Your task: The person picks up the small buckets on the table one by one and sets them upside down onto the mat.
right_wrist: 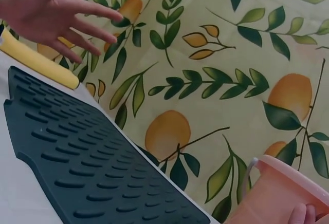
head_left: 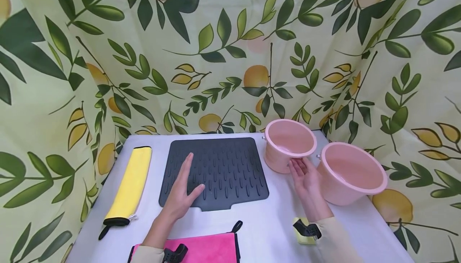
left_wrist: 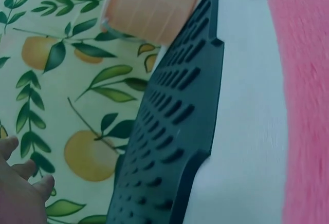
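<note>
My left hand (head_left: 181, 193) hovers over the near left part of a dark grey ridged mat (head_left: 230, 171), fingers extended and thumb spread, holding nothing. My right hand (head_left: 306, 175) is at the near side of the smaller pink bucket (head_left: 275, 157). Its fingertips (right_wrist: 303, 215) touch that bucket's outer wall just under the rim, and the fingers look loosely bent. Close to the right wrist stands a larger pink bucket (head_left: 338, 187). Both buckets are upright, and no contents show inside.
A folded yellow cloth (head_left: 131, 183) with black edging lies on the left of the white table (head_left: 277, 223). A pink cloth (head_left: 209, 249) lies at the front. Under the right wrist is a small yellow pad (head_left: 304, 237). Patterned curtains (head_left: 223, 75) enclose the back and sides.
</note>
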Motion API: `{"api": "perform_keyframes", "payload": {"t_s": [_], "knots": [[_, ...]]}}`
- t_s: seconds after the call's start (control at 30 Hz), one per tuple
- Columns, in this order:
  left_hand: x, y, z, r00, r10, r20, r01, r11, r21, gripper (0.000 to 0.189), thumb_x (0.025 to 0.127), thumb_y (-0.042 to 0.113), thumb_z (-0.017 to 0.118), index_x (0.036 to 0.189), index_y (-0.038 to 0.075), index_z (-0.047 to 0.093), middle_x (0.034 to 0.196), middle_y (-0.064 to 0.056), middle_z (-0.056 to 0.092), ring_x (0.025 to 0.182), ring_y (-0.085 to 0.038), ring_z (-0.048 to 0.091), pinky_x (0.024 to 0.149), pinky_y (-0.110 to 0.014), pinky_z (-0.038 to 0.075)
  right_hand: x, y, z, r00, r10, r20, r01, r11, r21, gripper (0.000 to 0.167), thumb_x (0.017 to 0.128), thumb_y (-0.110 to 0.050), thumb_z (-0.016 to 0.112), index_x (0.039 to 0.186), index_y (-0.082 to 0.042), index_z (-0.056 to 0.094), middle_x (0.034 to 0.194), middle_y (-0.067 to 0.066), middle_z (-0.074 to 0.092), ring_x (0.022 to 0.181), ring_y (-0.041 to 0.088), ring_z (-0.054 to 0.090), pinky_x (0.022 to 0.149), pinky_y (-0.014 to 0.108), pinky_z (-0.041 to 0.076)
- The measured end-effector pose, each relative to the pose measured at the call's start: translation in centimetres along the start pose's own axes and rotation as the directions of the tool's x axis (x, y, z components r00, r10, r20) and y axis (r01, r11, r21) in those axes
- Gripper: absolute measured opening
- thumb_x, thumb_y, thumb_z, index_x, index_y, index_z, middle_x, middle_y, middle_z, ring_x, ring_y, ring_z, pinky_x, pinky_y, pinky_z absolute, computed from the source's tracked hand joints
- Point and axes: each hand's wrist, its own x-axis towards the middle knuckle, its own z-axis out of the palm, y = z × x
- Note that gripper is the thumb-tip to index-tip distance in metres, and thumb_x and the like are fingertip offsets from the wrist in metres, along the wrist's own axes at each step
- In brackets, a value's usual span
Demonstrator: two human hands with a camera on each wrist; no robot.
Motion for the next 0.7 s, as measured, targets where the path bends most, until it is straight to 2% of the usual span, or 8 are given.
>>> {"api": "perform_keyframes", "payload": {"t_s": [0.2, 0.4, 0.5, 0.7], "knots": [[0.6, 0.2, 1.1, 1.000, 0.003, -0.001, -0.003, 0.998, -0.061, 0.091, 0.100, 0.031, 0.064, 0.176, 0.020, 0.016, 0.181, -0.006, 0.016, 0.164, -0.040, 0.018, 0.117, -0.084, 0.018, 0.3, 0.5, 0.5, 0.998, -0.052, -0.023, 0.052, 0.999, -0.017, 0.036, 0.111, -0.020, 0.064, 0.143, -0.012, 0.050, 0.132, 0.007, 0.054, 0.125, 0.019, 0.060, 0.108, 0.031, 0.054], [0.7, 0.2, 1.4, 1.000, -0.010, -0.006, 0.009, 0.999, -0.048, 0.093, 0.098, 0.031, 0.068, 0.176, 0.022, 0.018, 0.181, -0.006, 0.018, 0.163, -0.041, 0.019, 0.116, -0.084, 0.019, 0.6, 0.8, 1.1, 0.997, -0.074, -0.025, 0.075, 0.997, 0.020, 0.029, 0.111, -0.014, 0.064, 0.135, -0.006, 0.050, 0.123, 0.010, 0.055, 0.120, 0.019, 0.061, 0.107, 0.032, 0.055], [0.6, 0.2, 1.4, 1.000, -0.023, -0.005, 0.023, 0.999, -0.034, 0.095, 0.096, 0.030, 0.070, 0.175, 0.022, 0.019, 0.180, -0.007, 0.019, 0.163, -0.041, 0.019, 0.116, -0.084, 0.020, 0.7, 0.9, 1.2, 0.997, -0.080, -0.013, 0.081, 0.996, 0.030, 0.029, 0.112, -0.012, 0.061, 0.137, -0.006, 0.048, 0.122, 0.011, 0.054, 0.121, 0.019, 0.059, 0.107, 0.032, 0.054], [0.4, 0.1, 1.3, 0.999, -0.048, -0.001, 0.048, 0.998, -0.027, 0.100, 0.094, 0.039, 0.075, 0.176, 0.025, 0.019, 0.181, -0.006, 0.018, 0.163, -0.041, 0.019, 0.114, -0.085, 0.021, 1.2, 1.6, 1.3, 0.984, -0.179, -0.023, 0.178, 0.984, -0.025, 0.034, 0.113, -0.012, 0.059, 0.144, -0.006, 0.046, 0.126, 0.016, 0.054, 0.119, 0.023, 0.062, 0.104, 0.036, 0.057]]}}
